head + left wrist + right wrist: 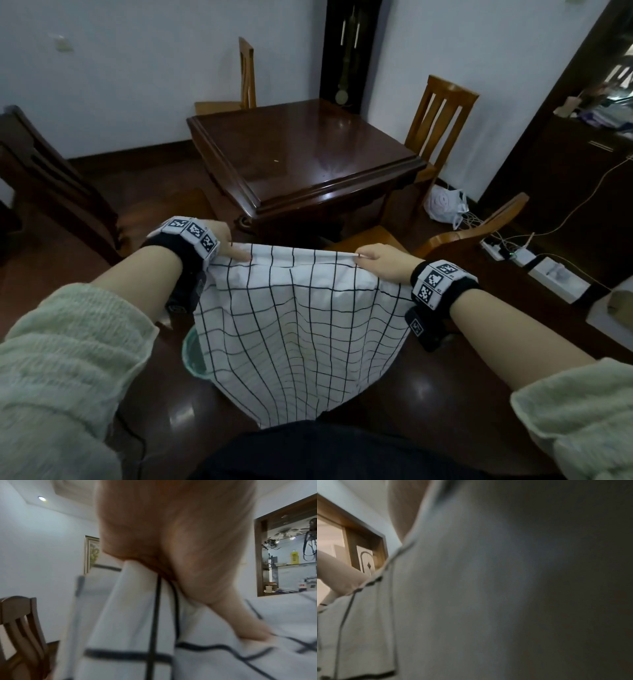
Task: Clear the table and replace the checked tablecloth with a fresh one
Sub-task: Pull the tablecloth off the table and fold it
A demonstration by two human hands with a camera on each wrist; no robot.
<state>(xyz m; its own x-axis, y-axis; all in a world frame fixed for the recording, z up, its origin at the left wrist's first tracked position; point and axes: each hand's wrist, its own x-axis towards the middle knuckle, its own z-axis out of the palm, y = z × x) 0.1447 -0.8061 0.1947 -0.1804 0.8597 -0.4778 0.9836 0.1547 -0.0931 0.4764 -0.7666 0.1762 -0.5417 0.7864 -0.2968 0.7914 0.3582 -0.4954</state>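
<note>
Checked tablecloth (pixel 294 318) hangs between both hands — left hand (pixel 224 240) and right hand (pixel 380 262) each pinch its top edge — draping over a green basin (pixel 191 356), whose contents are hidden.

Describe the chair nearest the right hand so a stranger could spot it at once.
Start at the dark square table in mid-room. Just right of its near corner, beyond the right hand, stands a light wooden chair. Unlike the slatted chair by the wall, only its curved top rail and seat show.
</note>
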